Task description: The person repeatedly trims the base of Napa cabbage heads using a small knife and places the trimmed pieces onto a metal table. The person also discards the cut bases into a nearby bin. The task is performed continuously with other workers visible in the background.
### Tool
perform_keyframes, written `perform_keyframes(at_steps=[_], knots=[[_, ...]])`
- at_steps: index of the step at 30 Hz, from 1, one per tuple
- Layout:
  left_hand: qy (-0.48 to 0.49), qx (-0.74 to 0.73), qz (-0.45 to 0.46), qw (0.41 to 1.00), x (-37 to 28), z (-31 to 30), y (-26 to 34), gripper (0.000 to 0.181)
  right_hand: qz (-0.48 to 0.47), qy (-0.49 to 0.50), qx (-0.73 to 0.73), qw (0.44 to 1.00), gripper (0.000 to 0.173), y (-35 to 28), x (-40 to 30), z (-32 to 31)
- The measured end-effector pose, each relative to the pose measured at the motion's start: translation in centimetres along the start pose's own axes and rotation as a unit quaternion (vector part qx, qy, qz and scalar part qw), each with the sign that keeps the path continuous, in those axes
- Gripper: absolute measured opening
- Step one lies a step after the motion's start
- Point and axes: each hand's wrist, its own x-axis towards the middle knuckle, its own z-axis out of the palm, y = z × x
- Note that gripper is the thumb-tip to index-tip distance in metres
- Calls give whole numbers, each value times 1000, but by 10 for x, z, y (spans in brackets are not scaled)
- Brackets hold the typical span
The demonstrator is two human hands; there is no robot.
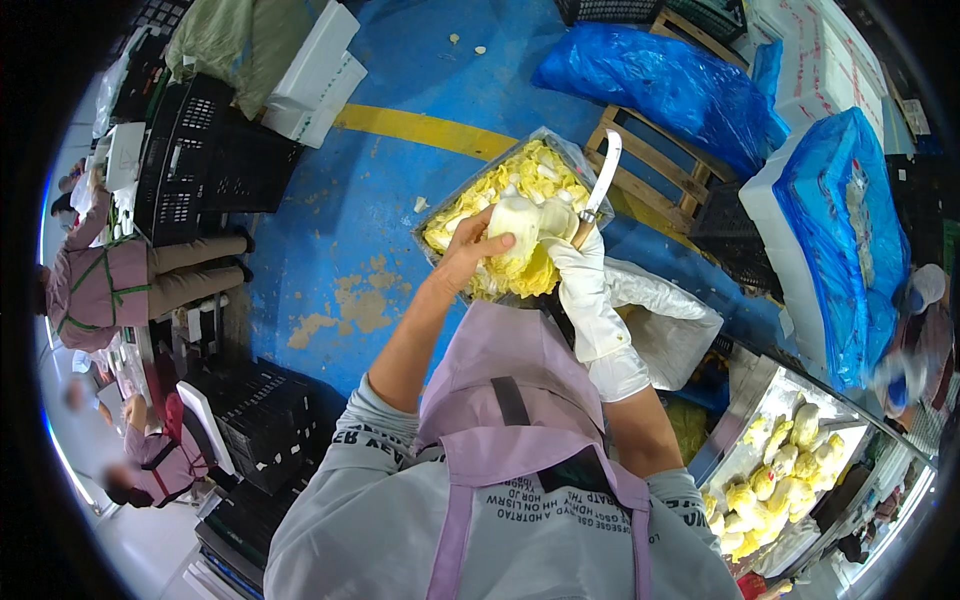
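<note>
My bare left hand (472,247) holds a pale yellow napa cabbage piece (517,229), its thumb laid across the leaves. In my right hand (579,262), which wears a white glove, is a knife (604,176) with a wooden handle; its curved blade points up and away from me. The gloved fingers also touch the right side of the cabbage. Directly below is a crate (442,217) lined with clear plastic, full of loose yellow cabbage leaves (536,161).
To the right stands a white-lined bin (675,337); several napa cabbages (780,480) lie on a metal table (757,397). Ahead are a wooden pallet (660,165) and a blue plastic bag (652,90). Black crates (180,157) and a person (105,292) are at left.
</note>
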Motion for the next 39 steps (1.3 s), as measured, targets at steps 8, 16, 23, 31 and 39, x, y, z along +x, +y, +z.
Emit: perform_keyframes(at_steps=[8,16,23,31,39], knots=[[82,-255,-52,962,-2,-17,-3,49,37,80,-187,978,37,-6,33,-3],[49,-47,-70,995,-2,-19,-11,53,75,-62,-202,975,19,-7,16,14],[56,80,17,995,-2,-8,-7,48,45,-74,-186,979,11,-6,15,10],[54,70,7,996,-5,2,-8,44,-47,9,-233,971,13,16,12,-8],[127,-275,-66,951,-11,8,-21,40,60,-3,9,998,16,-33,-4,9]])
